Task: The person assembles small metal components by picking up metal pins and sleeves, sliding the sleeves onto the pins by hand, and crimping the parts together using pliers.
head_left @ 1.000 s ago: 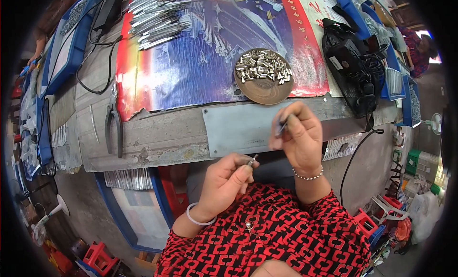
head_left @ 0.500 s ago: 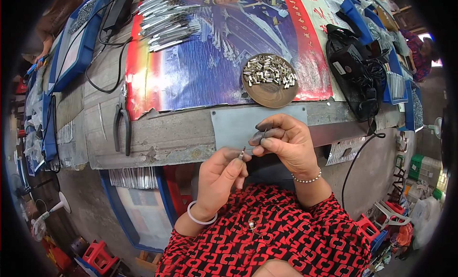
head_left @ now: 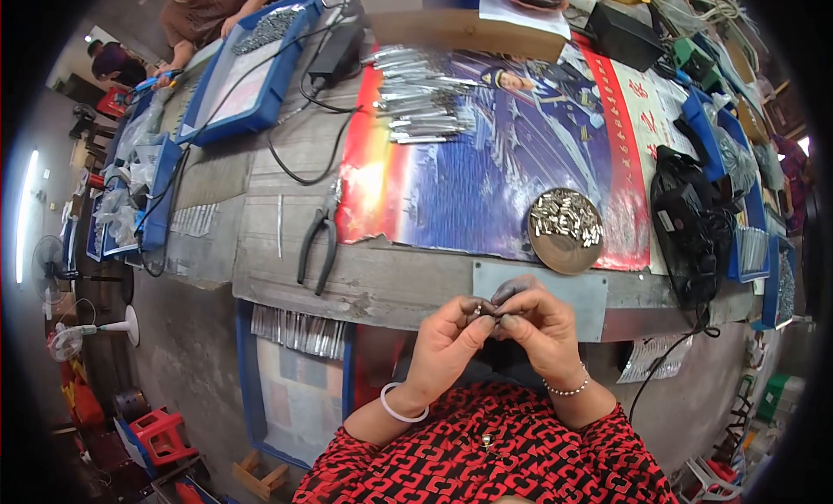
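My left hand (head_left: 455,341) and my right hand (head_left: 542,330) meet fingertip to fingertip in front of the table's near edge. Pinched in the left fingers is a small metal cylindrical part (head_left: 480,310), mostly hidden by the fingertips. The right thumb and fingers are closed against it; what they hold is hidden. Beyond the hands, a round brown dish (head_left: 566,259) carries a heap of small silver metal sleeves (head_left: 564,216). A grey plate (head_left: 568,291) lies at the table edge, just behind my right hand.
Black-handled pliers (head_left: 318,251) lie to the left on the table. Farther back are a pile of silver metal strips (head_left: 425,96) and a cardboard box (head_left: 460,34). A black mesh bag (head_left: 685,218) with a cable stands right. A person (head_left: 204,22) works by a blue tray (head_left: 200,118) at far left.
The two hands, apart before, have come together at the fingertips. The thin dark piece in the right fingers is now hidden. The view has shifted, showing more of the table's far side.
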The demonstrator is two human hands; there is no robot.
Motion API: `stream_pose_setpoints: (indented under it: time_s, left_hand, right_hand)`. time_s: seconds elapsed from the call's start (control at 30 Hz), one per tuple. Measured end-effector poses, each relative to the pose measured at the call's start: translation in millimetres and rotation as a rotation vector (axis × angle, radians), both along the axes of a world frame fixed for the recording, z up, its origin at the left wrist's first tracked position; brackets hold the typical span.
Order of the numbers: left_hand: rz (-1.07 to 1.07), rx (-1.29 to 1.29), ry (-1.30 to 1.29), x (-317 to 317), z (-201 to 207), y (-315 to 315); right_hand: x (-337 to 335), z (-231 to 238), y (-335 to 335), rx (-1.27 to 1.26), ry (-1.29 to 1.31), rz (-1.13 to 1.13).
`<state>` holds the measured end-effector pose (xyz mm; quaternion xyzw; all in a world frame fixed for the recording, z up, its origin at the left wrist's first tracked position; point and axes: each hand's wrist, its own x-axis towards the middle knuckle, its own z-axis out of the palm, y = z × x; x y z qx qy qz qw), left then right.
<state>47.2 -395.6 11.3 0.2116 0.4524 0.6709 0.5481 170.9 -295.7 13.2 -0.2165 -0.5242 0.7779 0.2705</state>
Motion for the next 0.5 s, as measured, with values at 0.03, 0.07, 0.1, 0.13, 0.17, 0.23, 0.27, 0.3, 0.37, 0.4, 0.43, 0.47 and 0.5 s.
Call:
stream_pose_setpoints:
  time_s: [0.03, 0.07, 0.1, 0.13, 0.17, 0.23, 0.27, 0.3, 0.37, 0.4, 0.43, 0.47, 0.5]
  left_hand:
    - [-0.015, -0.009, -0.01, -4.0, -4.5, -1.3]
    - [-0.013, -0.005, 0.007, -4.7, -3.7, -1.9]
    - [-0.027, 0.0, 0.022, -5.2, -2.6, -2.1]
    - [-0.042, 0.005, 0.036, -5.6, -0.4, -1.8]
    - [-0.048, -0.02, 0.068, -8.6, 2.4, -0.4]
    - [-0.063, -0.025, 0.077, -13.7, 3.9, -0.8]
    - [-0.071, -0.037, 0.082, -16.2, 4.7, -0.3]
    - [-0.077, -0.033, 0.085, -18.4, 7.2, 1.3]
    - [-0.097, -0.058, 0.138, -22.4, 14.1, 4.1]
    - [-0.1, -0.056, 0.139, -25.6, 15.1, 4.8]
    - [-0.113, -0.057, 0.181, -29.8, 15.5, 5.1]
    - [-0.121, -0.061, 0.222, -34.1, 16.7, 4.2]
    - [-0.116, -0.063, 0.225, -39.7, 21.1, 4.6]
  right_hand:
    - [-4.1, -2.3, -1.1, 0.018, 0.005, -0.003]
    - [-4.8, -1.5, -1.9, 0.035, 0.017, -0.008]
    - [-4.4, 0.7, -2.3, 0.039, -0.008, -0.009]
    - [-4.5, 2.0, -2.1, 0.042, 0.007, -0.01]
    - [-6.2, 2.7, -1.0, 0.042, 0.001, -0.003]
    - [-8.3, 0.4, 1.0, 0.099, -0.034, -0.004]
    - [-9.9, -0.1, 2.3, 0.103, -0.031, -0.011]
    - [-12.3, 0.1, 3.2, 0.082, -0.029, -0.016]
    - [-16.5, 0.0, 4.9, 0.066, -0.041, -0.023]
    - [-19.0, -0.5, 5.7, 0.068, -0.039, -0.027]
    - [-21.7, -1.1, 6.5, 0.057, -0.016, -0.02]
    - [-24.1, -1.0, 6.9, 0.043, 0.008, -0.008]
    - [-25.7, 2.5, 7.5, -0.05, 0.036, 0.003]
